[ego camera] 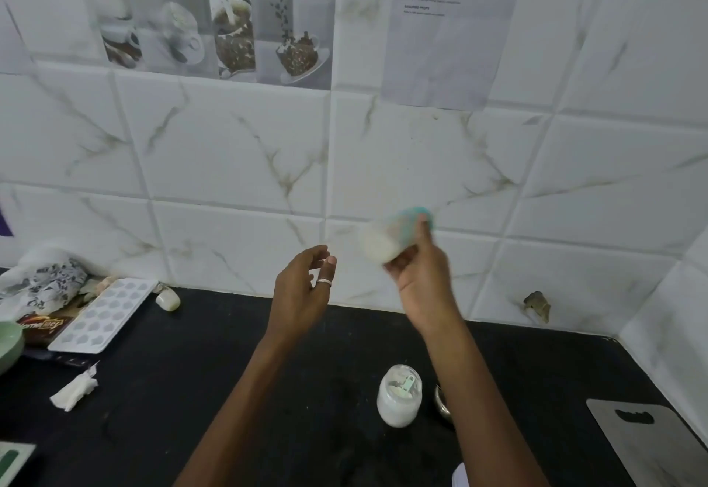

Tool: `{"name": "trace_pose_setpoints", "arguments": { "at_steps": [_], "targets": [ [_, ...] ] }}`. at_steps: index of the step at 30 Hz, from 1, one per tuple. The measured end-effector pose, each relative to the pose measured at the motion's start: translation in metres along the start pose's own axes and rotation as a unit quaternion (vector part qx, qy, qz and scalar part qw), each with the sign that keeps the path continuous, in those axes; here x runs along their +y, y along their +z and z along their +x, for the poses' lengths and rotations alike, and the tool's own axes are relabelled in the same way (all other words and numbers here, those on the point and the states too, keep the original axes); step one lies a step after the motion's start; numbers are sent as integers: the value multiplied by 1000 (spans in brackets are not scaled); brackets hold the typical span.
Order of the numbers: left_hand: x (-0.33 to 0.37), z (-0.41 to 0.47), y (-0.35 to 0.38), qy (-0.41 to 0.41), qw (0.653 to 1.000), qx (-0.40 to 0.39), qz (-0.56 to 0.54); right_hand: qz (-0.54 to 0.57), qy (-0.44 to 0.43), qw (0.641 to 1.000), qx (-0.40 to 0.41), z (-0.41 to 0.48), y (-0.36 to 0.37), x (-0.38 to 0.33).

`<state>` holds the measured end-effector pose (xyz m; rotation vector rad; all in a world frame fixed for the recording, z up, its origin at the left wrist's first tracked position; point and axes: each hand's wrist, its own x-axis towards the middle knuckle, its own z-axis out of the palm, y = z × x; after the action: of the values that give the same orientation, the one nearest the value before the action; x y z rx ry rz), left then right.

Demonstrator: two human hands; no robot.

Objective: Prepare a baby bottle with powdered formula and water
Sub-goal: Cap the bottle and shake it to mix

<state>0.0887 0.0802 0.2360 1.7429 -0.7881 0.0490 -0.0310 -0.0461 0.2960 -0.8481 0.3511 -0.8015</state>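
My right hand (419,270) is raised in front of the tiled wall and grips a baby bottle (394,235) that lies tilted on its side. The bottle is motion-blurred, with white liquid at its left end and a teal cap at its right end. My left hand (306,287) hovers just left of it, fingers apart and curled, holding nothing; a ring shows on one finger. Below, on the black counter (230,390), stands an open jar of white powder (399,396) with a pale scoop resting inside it.
A metal bowl (443,404) peeks out behind my right forearm. A grey cutting board (647,444) lies at the right. On the left sit a white ice tray (103,314), a crumpled tissue (74,390), a small white cap (167,299), a cloth and a green bowl.
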Motion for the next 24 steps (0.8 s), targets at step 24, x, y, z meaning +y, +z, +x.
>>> {"name": "trace_pose_setpoints", "arguments": {
  "at_steps": [24],
  "targets": [
    [-1,1,0,-3,1000,6,-9,109,-32,991,74,10,-5,-15]
  ]
}}
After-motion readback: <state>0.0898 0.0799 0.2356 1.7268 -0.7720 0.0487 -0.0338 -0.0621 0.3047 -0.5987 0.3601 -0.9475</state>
